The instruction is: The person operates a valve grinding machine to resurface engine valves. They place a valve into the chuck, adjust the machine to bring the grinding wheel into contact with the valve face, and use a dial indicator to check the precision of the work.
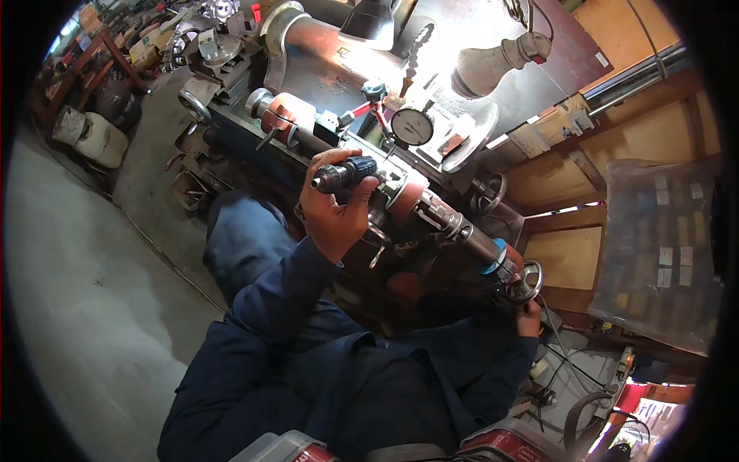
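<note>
My left hand (pixel 339 219) is raised over the near side of a long bench machine. Its fingers and thumb are wrapped round a short dark blue and black cylindrical tool (pixel 346 174) with a metal tip pointing left. At the machine's right end, my right hand (pixel 528 319) is closed at the lower rim of a metal handwheel (pixel 536 286); part of its fingers is hidden. Between the hands runs a metal spindle shaft (pixel 469 235) with an orange-red collar (pixel 408 194) and a blue ring (pixel 496 260). A round dial gauge (pixel 412 127) stands just behind.
A work lamp (pixel 369 25) lights the machine's bed from behind. Another lamp-like beige housing (pixel 493 68) hangs at the back right. Left of my hand is an orange cylinder (pixel 286 117) with a lever. A plastic sheet (pixel 658 254) hangs at right; cables (pixel 577 377) lie below it.
</note>
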Action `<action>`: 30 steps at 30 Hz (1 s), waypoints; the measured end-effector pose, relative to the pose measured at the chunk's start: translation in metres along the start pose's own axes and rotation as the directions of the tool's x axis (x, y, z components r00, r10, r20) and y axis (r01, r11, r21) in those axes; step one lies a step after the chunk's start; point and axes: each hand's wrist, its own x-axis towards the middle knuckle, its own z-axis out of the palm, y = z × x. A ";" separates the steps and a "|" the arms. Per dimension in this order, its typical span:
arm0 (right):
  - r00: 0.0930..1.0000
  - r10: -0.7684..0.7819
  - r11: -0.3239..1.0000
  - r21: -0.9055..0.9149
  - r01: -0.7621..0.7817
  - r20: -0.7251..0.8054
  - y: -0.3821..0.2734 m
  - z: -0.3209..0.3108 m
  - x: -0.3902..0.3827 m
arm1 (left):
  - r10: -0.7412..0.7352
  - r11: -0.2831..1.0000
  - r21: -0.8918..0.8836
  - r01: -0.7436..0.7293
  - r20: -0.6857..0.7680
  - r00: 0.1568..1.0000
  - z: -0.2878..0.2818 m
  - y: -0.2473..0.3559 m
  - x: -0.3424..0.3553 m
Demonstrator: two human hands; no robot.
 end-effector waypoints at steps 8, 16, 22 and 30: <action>0.992 0.120 0.992 0.021 -0.121 0.036 -0.083 -0.028 -0.012 | -0.105 0.948 -0.311 0.074 -0.085 0.991 0.007 0.003 -0.003; 0.990 0.139 0.987 0.078 -0.138 -0.006 -0.066 0.003 -0.014 | -0.106 0.994 -0.010 0.106 -0.046 0.993 0.008 -0.002 -0.009; 0.996 0.046 0.998 0.043 -0.043 -0.082 -0.060 0.023 -0.011 | -0.145 0.989 -0.002 0.145 -0.032 0.989 0.016 -0.003 -0.015; 0.996 0.036 0.997 0.070 -0.030 -0.078 -0.058 0.028 -0.017 | 0.065 0.915 0.388 -0.114 0.138 0.988 0.012 -0.013 -0.018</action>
